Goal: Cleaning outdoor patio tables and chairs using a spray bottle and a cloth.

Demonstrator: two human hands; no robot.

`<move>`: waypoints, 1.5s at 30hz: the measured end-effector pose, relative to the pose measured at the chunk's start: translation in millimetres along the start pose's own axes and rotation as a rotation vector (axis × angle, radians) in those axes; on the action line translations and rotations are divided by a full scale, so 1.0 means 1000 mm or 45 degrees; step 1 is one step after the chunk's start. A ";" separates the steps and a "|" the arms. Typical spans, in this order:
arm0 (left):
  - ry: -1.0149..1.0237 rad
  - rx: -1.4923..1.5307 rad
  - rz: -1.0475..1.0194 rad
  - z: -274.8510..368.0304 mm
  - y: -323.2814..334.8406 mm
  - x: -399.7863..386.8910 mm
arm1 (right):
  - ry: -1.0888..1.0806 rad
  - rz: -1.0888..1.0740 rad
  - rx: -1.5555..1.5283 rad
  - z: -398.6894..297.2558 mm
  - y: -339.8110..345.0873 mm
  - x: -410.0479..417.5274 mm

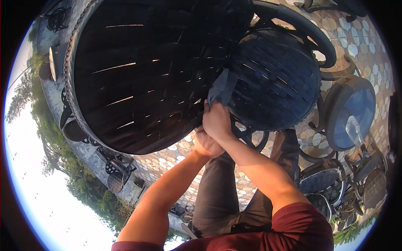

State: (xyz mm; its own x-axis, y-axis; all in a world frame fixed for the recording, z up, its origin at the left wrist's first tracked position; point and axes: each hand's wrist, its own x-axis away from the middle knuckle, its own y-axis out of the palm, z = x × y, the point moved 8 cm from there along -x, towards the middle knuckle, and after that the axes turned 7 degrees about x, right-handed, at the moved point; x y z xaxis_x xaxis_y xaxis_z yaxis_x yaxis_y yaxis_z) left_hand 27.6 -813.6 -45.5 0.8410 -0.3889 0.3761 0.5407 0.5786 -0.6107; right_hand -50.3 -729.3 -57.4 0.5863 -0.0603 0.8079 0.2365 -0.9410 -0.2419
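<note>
A large round panel woven from dark strips, with a beaded-looking rim, fills the upper left. It meets a smaller round woven seat to its right. Where the two join, my right hand is closed around a folded grey strip whose loose end rises above the fingers. My left hand is just below it, close to the lower edge of the large panel. Its fingers are partly hidden, so what they grip is unclear.
A dark curved frame adjoins the seat. To the right stands a round table with a blue glass-like top, bearing a clear plastic bottle. More woven chairs are beyond it. Patterned stone-look paving lies underfoot.
</note>
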 end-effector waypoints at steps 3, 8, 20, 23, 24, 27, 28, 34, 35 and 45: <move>-0.723 0.533 -0.296 -0.088 0.047 0.049 | -0.134 -0.057 0.108 -0.042 0.013 0.056; 0.203 -0.411 0.007 0.041 -0.012 -0.009 | -0.759 -0.251 -0.475 -0.152 0.005 0.172; 0.091 -0.348 -0.034 0.042 -0.023 -0.008 | -0.783 0.511 -1.718 -0.129 -0.194 0.092; 0.178 -0.363 0.066 0.037 -0.017 -0.005 | -1.009 0.625 -0.946 -0.160 -0.148 0.044; 0.181 -0.355 0.096 0.033 -0.016 -0.005 | -1.084 0.495 -0.601 -0.185 -0.110 0.035; 0.517 -0.319 0.519 0.061 -0.044 -0.005 | -1.355 0.707 -0.117 -0.213 -0.038 0.038; 0.423 -0.267 0.415 0.050 -0.035 -0.006 | -1.421 0.645 -0.096 -0.209 -0.031 0.035; 0.224 -0.293 0.119 0.044 -0.026 -0.007 | -1.821 0.682 0.423 -0.089 -0.031 -0.011; 0.218 -0.313 0.125 0.045 -0.026 -0.009 | -1.857 0.767 0.532 -0.058 -0.040 -0.010; 0.250 -0.306 0.144 0.042 -0.029 0.000 | -0.045 -0.006 -0.369 0.070 0.050 -0.071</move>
State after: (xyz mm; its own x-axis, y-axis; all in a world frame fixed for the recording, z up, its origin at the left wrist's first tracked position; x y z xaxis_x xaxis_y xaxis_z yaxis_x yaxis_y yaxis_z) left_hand 12.7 -800.6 1.7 0.8627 -0.4766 0.1692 0.4044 0.4491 -0.7967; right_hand -25.9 -748.3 -165.0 0.6136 -0.0491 0.7881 0.0106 -0.9975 -0.0704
